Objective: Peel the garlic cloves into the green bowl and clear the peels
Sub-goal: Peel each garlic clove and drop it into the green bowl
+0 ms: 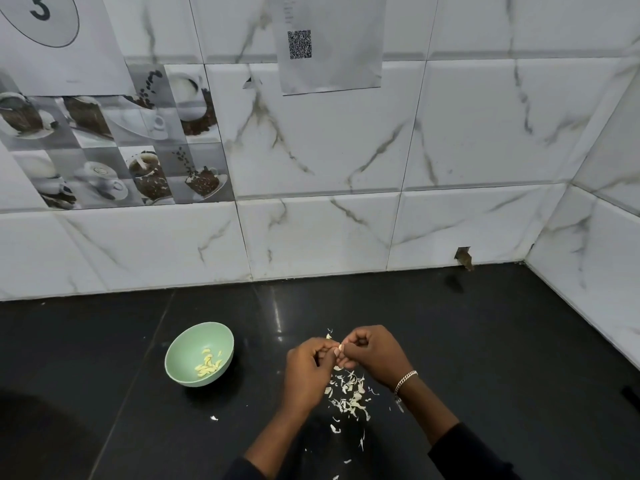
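Black bench (485,341) carries one green bowl (188,341) with peeled cloves (209,363), too heaped to count. Left hand (308,368) and right hand (372,355) both pinch one garlic clove (340,347) above one peel pile (349,396). Risk: the clove slips into the peels; scattered strays get missed at clearing.

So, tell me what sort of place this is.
Most likely a home kitchen worktop. A glossy black countertop meets marble-look wall tiles, some printed with coffee cups, and a green bowl of peeled garlic cloves sits left of scattered garlic peels.
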`<control>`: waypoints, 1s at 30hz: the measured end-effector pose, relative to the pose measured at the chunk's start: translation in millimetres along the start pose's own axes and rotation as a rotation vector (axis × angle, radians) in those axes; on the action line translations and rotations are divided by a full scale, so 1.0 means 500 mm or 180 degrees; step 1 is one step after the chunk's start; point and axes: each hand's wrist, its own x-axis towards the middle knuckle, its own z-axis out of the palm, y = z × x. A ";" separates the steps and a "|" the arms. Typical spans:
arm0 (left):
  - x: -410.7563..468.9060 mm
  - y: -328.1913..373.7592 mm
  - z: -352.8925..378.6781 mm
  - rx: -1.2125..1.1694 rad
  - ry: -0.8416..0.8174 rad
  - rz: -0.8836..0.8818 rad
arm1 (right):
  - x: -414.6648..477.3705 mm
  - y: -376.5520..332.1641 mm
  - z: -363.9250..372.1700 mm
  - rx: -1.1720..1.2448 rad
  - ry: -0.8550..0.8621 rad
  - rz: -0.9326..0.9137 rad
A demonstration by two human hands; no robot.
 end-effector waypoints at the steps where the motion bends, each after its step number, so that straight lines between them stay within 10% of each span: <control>1: 0.001 0.002 0.001 0.0046 0.0029 0.0034 | 0.001 0.001 0.001 -0.0053 0.0028 -0.0012; 30: -0.005 0.031 0.013 -0.0197 0.0039 0.0046 | -0.009 0.002 0.009 -0.0004 0.0374 -0.0144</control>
